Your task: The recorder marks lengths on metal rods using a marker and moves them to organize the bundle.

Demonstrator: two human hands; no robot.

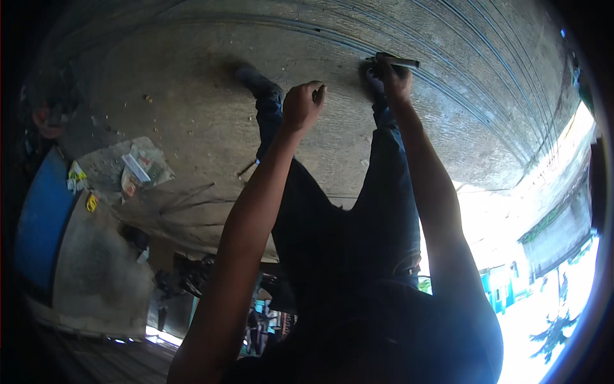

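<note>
Head view. Your right hand [398,82] is clamped on a dark bar [404,62], the thing in work. The bar lies nearly level across the top of the grip, and its free end projects to the right. Your left hand [303,107] is curled in on itself, fingers drawn toward the thumb around a dark hollow; you cannot tell whether anything sits inside. The two hands are well apart, with concrete floor [339,121] showing between them.

Observe the edges. Long thin rods [464,103] run along the floor from the upper left, pass by your right hand, and fan out toward the right side. Contact between the bar and these rods cannot be told. Your right shoe [372,80] is just beside the right hand, partly hidden by it; your left shoe [256,82] is left of the left hand, near it. Note the space between your spread legs, where floor shows.

On the left, well apart from both hands, paper sheets [158,168] lie on the floor with a white strip [135,168] on top. Beyond them stands a blue panel [42,221].
</note>
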